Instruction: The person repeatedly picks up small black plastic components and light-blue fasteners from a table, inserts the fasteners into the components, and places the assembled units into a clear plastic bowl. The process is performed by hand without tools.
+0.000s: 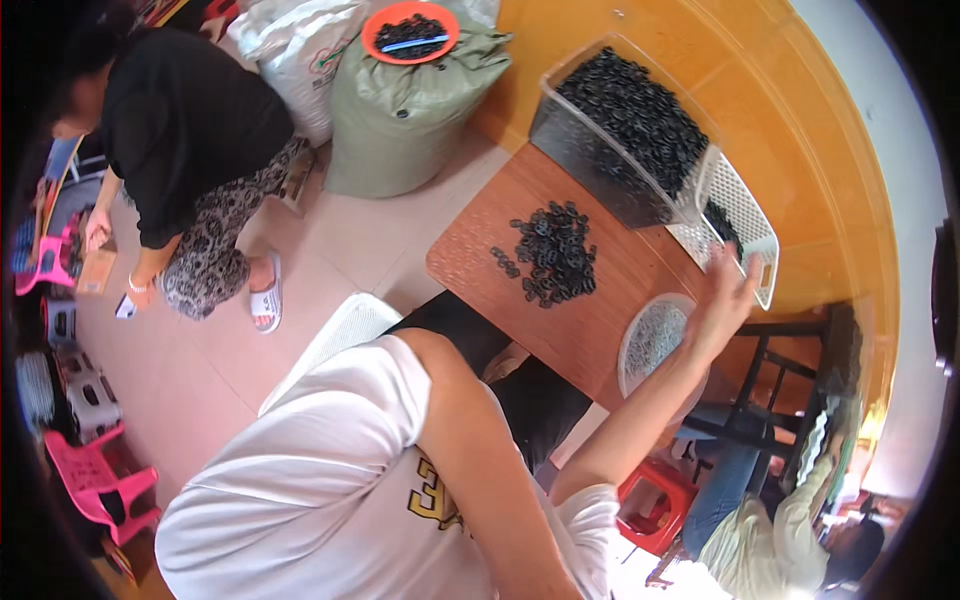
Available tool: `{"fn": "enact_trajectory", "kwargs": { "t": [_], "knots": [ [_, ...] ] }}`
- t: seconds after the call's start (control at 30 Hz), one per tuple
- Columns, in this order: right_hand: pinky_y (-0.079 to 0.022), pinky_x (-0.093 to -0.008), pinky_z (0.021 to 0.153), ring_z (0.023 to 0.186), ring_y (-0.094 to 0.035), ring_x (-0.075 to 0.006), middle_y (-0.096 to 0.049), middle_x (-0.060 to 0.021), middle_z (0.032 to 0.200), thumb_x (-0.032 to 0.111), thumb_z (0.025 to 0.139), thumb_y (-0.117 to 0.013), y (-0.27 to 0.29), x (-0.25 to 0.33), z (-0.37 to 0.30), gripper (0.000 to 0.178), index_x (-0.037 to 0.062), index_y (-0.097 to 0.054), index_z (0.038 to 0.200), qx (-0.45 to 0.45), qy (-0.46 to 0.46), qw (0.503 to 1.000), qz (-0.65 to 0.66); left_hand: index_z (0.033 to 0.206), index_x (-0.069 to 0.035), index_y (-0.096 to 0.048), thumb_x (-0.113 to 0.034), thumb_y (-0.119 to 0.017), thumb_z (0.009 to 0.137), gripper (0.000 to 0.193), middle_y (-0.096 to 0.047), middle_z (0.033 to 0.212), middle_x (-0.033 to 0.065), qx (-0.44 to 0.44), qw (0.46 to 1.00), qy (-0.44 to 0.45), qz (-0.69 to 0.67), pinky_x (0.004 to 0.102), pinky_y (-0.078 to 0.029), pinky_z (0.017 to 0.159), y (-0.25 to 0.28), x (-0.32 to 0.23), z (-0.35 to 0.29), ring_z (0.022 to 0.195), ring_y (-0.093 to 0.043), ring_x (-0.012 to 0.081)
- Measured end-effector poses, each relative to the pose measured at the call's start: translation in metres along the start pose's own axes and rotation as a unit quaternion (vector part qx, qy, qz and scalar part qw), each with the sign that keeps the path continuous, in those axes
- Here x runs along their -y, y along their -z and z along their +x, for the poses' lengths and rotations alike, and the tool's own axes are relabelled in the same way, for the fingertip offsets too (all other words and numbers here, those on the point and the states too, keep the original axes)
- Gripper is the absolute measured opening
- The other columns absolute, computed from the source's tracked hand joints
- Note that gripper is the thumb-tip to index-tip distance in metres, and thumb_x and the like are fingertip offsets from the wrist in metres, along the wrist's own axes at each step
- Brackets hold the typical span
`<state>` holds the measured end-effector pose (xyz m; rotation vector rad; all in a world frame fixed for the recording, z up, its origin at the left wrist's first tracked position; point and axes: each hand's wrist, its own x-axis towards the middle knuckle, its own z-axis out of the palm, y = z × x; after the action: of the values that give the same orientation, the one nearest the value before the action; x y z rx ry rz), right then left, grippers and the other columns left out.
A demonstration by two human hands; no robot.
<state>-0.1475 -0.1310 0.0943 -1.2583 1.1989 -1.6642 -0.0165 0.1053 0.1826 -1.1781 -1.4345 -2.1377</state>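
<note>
My right hand (722, 305) is raised at the table's right end, fingers spread, with nothing visible in it. It is in front of a white perforated basket (762, 238) holding some small black pieces, and partly covers it. Close to my right wrist stands a round white bowl (655, 345) of small pale pieces, its edge partly behind my forearm. Left of the hand, a heap of small black ring-like pieces (555, 255) lies on the brown table (475, 240). My left arm (490, 470) runs down past the lower edge, so its hand is out of view.
A clear bin (590, 170) full of black pieces stands at the table's back. Beyond the table is a stuffed sack (385, 130) topped by an orange bowl (450, 25). One person (190, 130) bends at left; another (770, 540) is at lower right near a red stool (655, 505).
</note>
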Motion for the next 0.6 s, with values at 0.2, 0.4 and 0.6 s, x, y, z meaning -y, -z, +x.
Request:
{"fn": "enact_trajectory", "kwargs": {
  "t": [0.2,0.4,0.6],
  "knots": [
    [-0.045,-0.0224,0.069,0.076,-0.059,-0.0108,-0.065,-0.0076,0.088,0.006,0.083,-0.063,-0.034,-0.049,-0.133,0.016,-0.0018,-0.066,0.097,0.15,-0.131,0.962,-0.187,0.103,-0.004,-0.062,-0.02,-0.05,0.093,0.023,-0.063,0.097,0.0092,0.012,1.0,-0.025,-0.009,0.0292,-0.046,0.078,0.008,0.008,0.012,0.088,-0.06,0.0202],
    [-0.044,-0.0262,0.059,0.065,-0.056,-0.0162,-0.06,-0.0094,0.078,0.005,0.078,-0.066,-0.036,-0.067,-0.16,0.014,0.0002,-0.067,0.091,0.177,0.008,0.929,-0.326,0.101,-0.004,-0.062,-0.022,-0.05,0.093,0.024,-0.063,0.094,0.0086,0.021,0.999,-0.036,-0.015,0.0282,-0.046,0.076,0.012,0.009,0.015,0.086,-0.06,0.0187],
    [-0.043,-0.0272,0.059,0.066,-0.054,-0.0172,-0.055,-0.0077,0.08,0.007,0.075,-0.069,-0.045,-0.073,-0.16,0.02,0.0026,-0.067,0.095,0.205,0.039,0.89,-0.405,0.098,-0.004,-0.063,-0.023,-0.05,0.093,0.024,-0.063,0.092,0.0081,0.016,0.999,-0.038,-0.009,0.0272,-0.046,0.075,0.015,0.013,0.018,0.084,-0.06,0.0173]
  ]
}}
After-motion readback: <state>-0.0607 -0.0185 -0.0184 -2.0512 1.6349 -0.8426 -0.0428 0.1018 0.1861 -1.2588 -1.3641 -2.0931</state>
